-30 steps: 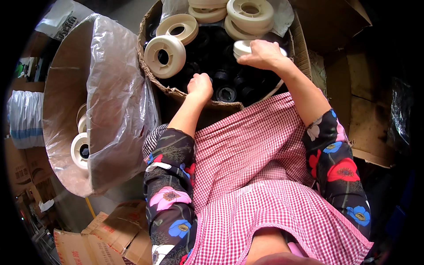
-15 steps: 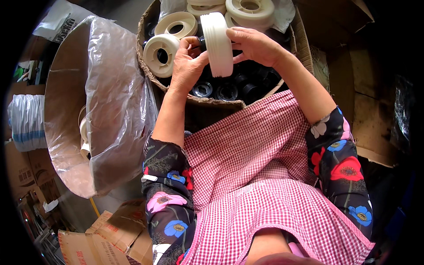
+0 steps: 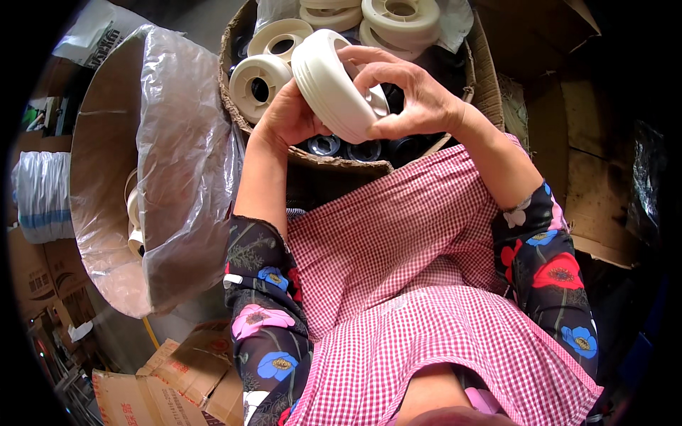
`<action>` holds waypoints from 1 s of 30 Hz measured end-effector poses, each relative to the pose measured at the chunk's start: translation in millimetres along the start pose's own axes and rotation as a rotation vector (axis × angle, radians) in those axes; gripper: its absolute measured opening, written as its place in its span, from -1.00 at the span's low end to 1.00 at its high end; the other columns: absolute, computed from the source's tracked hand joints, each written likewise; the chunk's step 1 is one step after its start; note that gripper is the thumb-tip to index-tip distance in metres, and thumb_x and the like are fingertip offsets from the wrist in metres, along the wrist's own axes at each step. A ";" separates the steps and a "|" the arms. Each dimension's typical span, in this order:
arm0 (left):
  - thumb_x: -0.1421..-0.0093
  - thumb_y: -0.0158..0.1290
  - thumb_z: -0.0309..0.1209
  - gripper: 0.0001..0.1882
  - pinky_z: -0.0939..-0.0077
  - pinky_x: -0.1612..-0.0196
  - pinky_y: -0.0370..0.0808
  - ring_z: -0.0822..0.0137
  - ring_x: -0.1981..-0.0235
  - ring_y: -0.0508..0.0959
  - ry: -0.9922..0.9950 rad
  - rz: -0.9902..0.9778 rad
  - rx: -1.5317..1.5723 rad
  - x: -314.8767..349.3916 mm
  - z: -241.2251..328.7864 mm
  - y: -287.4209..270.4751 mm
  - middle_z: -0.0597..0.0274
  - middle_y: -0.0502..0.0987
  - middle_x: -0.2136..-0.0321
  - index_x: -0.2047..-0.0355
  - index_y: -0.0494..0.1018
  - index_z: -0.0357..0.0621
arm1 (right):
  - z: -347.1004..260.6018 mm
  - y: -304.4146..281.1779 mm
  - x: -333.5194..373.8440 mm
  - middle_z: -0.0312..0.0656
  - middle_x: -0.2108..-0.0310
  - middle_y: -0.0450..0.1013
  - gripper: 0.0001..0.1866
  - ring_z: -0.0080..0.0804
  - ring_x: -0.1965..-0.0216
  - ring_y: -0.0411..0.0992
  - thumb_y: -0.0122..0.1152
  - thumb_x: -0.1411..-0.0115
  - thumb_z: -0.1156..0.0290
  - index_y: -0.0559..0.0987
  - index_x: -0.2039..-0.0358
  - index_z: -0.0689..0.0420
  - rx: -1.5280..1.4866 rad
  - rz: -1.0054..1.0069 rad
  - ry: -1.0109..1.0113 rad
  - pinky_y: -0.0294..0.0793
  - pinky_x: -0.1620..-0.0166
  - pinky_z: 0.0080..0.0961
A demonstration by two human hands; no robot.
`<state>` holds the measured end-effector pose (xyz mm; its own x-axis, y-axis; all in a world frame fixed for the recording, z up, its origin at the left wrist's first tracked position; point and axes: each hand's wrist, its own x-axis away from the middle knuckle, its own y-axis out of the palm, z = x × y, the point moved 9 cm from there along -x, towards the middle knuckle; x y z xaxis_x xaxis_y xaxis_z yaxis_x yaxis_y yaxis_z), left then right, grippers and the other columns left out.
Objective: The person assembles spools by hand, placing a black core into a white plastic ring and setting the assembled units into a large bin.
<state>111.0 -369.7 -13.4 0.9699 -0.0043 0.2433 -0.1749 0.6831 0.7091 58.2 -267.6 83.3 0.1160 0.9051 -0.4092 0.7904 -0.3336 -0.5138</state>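
Note:
Both hands hold one white plastic wheel [image 3: 330, 89] with a grooved outer rim, tilted above a cardboard box. My right hand [image 3: 419, 89] grips its right side, with fingers reaching into the hollow face and the thumb at the lower edge. On the left, my left hand [image 3: 288, 119] presses against the wheel's other face; its fingertips are hidden behind it. Beside that hand, a cream ring-shaped wheel [image 3: 245, 79] leans on the box edge, with another cream wheel [image 3: 302, 32] just behind. Below the hands lie black round parts [image 3: 325, 145] in the box.
More white wheels [image 3: 419, 18] are stacked at the back of the cardboard box [image 3: 490, 85]. Left of it stands a large carton [image 3: 106, 163] lined with clear plastic [image 3: 188, 163], with pale parts inside. Flattened cartons [image 3: 170, 383] lie at lower left; cardboard [image 3: 604, 192] stands at right.
The wheel has turned from edge-on to tilted, its hollow face now toward the right hand. My right fingers have moved into it. The black piece at my left fingers is now out of sight.

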 end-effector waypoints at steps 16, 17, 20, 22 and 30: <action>-0.22 -0.10 -0.10 -0.52 0.52 0.40 0.50 0.39 0.38 0.52 0.085 0.221 -0.628 16.3 17.3 -0.1 0.20 0.48 0.31 0.00 0.30 -0.19 | 73.9 49.6 34.1 -0.16 0.67 0.42 -0.65 -0.61 0.86 0.18 0.02 -0.21 0.21 0.48 0.51 0.27 -0.744 -0.269 0.990 0.14 0.77 -0.67; -0.22 -0.10 -0.09 -0.52 0.52 0.40 0.50 0.39 0.36 0.52 0.106 0.226 -0.627 17.3 18.9 1.6 0.20 0.48 0.31 0.00 0.31 -0.20 | 82.6 34.7 28.7 -0.18 0.66 0.43 -0.67 -0.61 0.83 0.21 0.02 -0.20 0.21 0.49 0.51 0.24 -0.593 -0.131 0.966 0.16 0.75 -0.67; -0.23 -0.10 -0.11 -0.53 0.49 0.39 0.52 0.38 0.34 0.52 0.147 0.242 -0.510 18.2 24.0 1.9 0.21 0.48 0.29 0.01 0.31 -0.20 | 98.4 -18.5 15.0 -0.28 0.67 0.42 -0.70 -0.65 0.69 0.32 0.09 -0.19 0.22 0.49 0.55 0.18 -0.227 0.253 0.850 0.32 0.60 -0.71; -0.23 -0.10 -0.11 -0.53 0.40 0.28 0.53 0.36 0.29 0.52 0.198 0.259 -0.476 16.7 29.6 -11.1 0.19 0.49 0.28 0.01 0.32 -0.22 | 101.6 -60.3 7.6 -0.23 0.57 0.48 -0.72 -0.55 0.54 0.43 0.11 -0.16 0.21 0.53 0.42 0.20 0.213 0.386 0.617 0.44 0.40 -0.61; -0.06 0.13 -0.35 -0.57 0.29 0.16 0.52 0.32 0.19 0.51 0.601 -0.815 0.750 121.7 140.7 52.9 0.20 0.48 0.20 0.08 0.34 -0.24 | 98.5 -97.1 8.2 0.01 0.19 0.45 -0.45 -0.06 0.07 0.39 0.25 0.07 0.11 0.46 0.09 0.14 0.589 0.512 0.524 0.30 0.02 -0.09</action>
<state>196.0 -436.8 146.9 0.7302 0.2384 -0.6403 0.6479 0.0556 0.7597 -76.9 -253.8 55.6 0.7345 0.5668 -0.3731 0.1534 -0.6743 -0.7224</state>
